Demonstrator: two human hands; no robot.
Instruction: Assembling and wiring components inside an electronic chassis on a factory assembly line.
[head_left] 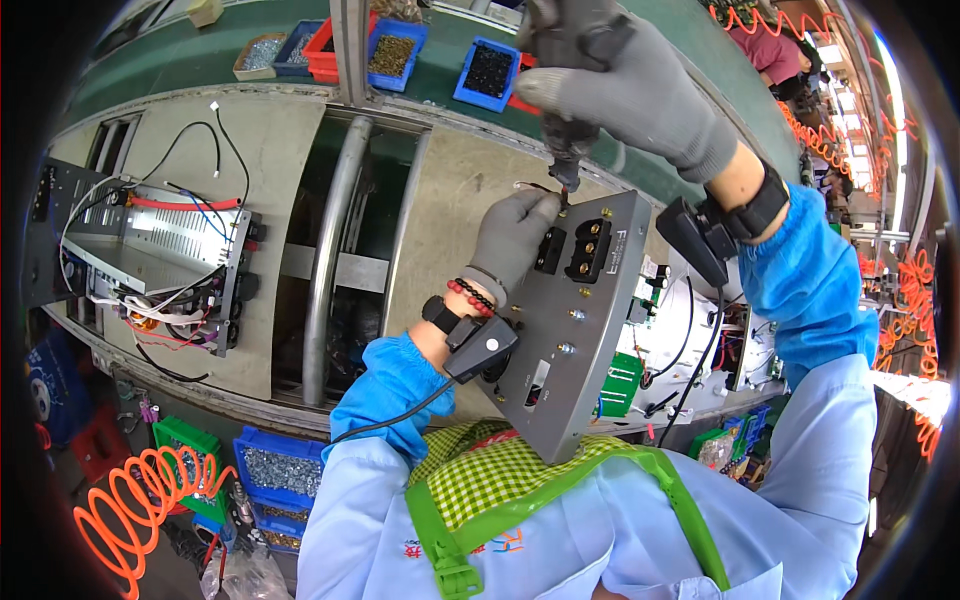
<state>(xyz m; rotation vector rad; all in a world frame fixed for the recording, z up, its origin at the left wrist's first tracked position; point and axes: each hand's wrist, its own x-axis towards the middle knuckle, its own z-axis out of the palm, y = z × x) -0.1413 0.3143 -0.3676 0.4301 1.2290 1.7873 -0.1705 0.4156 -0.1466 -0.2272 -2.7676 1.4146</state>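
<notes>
My right hand (650, 95), in a grey glove, is wrapped round a dark power screwdriver (572, 135). The driver points down, its bit at the far edge of a grey metal panel (550, 320). The panel is tilted and carries black terminal blocks (588, 250) and several brass-coloured studs. My left hand (512, 240), also gloved, grips the panel's far left corner, fingertips close beside the bit. Whether a screw sits under the bit is too small to tell. Behind the panel, a green circuit board (622, 384) and wiring show in the unit.
An open metal chassis (170, 250) with loose cables lies at the left. Between bench plates runs a metal roller (338, 260). Blue bins (487, 75) of small parts line the far side; another blue bin (280, 470) stands near left. Orange coiled hoses (125, 515) hang at both sides.
</notes>
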